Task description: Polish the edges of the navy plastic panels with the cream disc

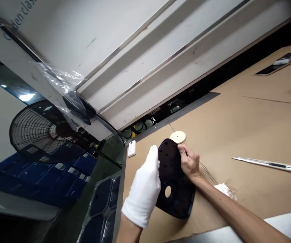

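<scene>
A dark, rounded panel [177, 199] with an oval hole in its lower part is held tilted over the brown table covering. My left hand [145, 185], in a white glove, grips its left edge. On the opposite side, my bare right hand [189, 162] pinches the upper right edge between thumb and curled fingers. A round cream disc [178, 137] lies just beyond the panel's top. Close to my right forearm is a small white bundle [225, 190] with thin strings.
A small white device [132, 149] lies at the table's left corner. To the right are a metal rod [269, 163] and a phone-like dark object [279, 63]. A fan [34, 131], blue boxes [44, 179] and wrapped dark panels [101, 197] stand left of the table.
</scene>
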Demonstrator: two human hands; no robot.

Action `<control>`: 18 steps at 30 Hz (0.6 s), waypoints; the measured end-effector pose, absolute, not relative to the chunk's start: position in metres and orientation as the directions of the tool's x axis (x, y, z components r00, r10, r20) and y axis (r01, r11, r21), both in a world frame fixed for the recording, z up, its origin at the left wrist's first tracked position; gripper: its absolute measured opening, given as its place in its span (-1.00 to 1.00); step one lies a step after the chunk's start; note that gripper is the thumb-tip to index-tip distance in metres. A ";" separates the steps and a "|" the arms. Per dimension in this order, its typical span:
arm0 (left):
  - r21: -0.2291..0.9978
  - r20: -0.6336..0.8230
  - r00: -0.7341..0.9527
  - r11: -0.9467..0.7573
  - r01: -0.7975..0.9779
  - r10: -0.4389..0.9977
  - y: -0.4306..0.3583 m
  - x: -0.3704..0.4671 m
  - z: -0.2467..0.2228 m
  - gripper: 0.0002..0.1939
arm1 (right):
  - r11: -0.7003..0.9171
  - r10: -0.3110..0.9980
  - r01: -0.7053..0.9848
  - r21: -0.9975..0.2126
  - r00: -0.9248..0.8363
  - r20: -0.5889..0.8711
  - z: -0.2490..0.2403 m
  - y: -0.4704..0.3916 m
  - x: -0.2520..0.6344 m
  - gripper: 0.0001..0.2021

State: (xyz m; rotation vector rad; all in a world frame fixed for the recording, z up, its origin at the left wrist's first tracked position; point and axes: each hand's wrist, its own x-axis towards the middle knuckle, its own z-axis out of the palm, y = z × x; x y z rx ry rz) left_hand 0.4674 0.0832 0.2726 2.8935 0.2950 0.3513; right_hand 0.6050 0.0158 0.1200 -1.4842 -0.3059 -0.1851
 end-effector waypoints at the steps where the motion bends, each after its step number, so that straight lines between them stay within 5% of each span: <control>1: 0.283 0.250 0.938 -0.945 0.164 0.238 0.085 0.462 0.267 -0.40 | 0.091 0.072 0.307 -0.948 0.947 0.313 0.120 0.016 0.605 -0.52; 11: 0.518 0.447 0.794 -0.843 0.145 0.412 0.077 0.422 0.208 -0.46 | 0.114 0.012 0.330 -0.937 0.943 0.333 0.115 0.022 0.608 -0.51; 18: 0.695 0.353 0.820 -0.713 0.092 0.450 0.034 0.446 0.156 -0.56 | 0.204 -0.067 0.230 -0.952 0.973 0.221 0.105 0.020 0.621 -0.51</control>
